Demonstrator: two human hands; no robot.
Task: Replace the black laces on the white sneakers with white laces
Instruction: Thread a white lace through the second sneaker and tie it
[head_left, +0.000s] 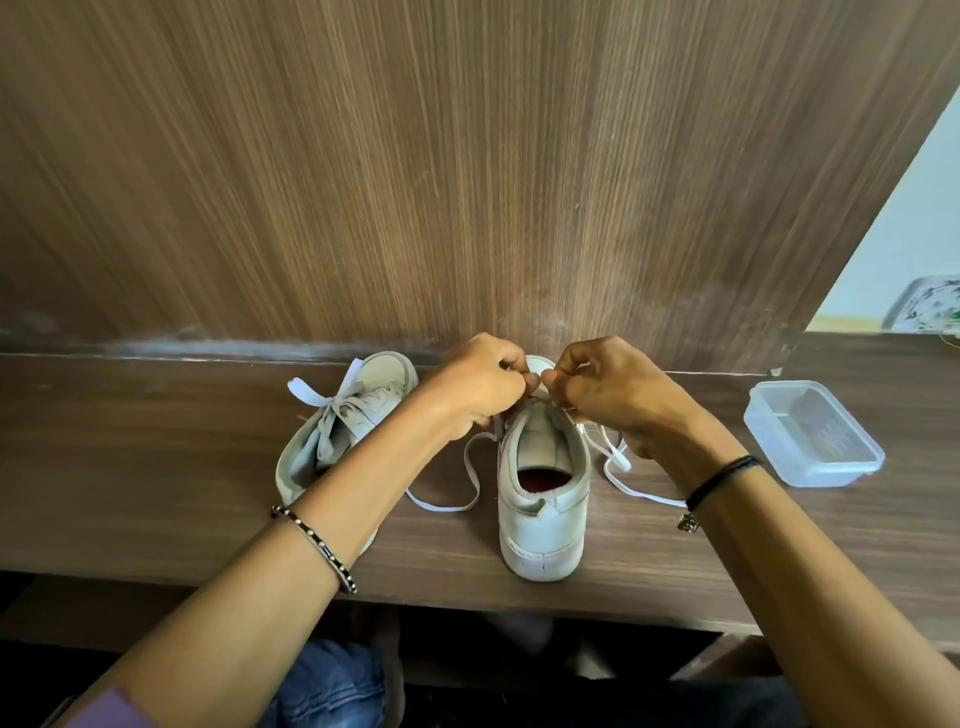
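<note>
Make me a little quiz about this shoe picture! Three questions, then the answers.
1. True or false: the worn white sneaker on the left has a tied white lace bow.
2. The loose white flat lace of the middle white sneaker is pinched by: A) nobody, B) one hand only, C) the left hand and right hand.
3. Fill in: the clear plastic box sits to the sneakers' ____.
Key: 1 true; 2 C; 3 right.

The left hand (483, 382) and right hand (608, 387), fingers curled, cover the eyelets and toe of the nearer off-white leather sneaker (540, 499), so the flat white lace (467, 467) vanishes beneath them. The left forearm (374, 478) hides part of the second off-white sneaker (363, 400). A green-patterned white object (930, 306) (kind unclear) is cut by the right edge.
</note>
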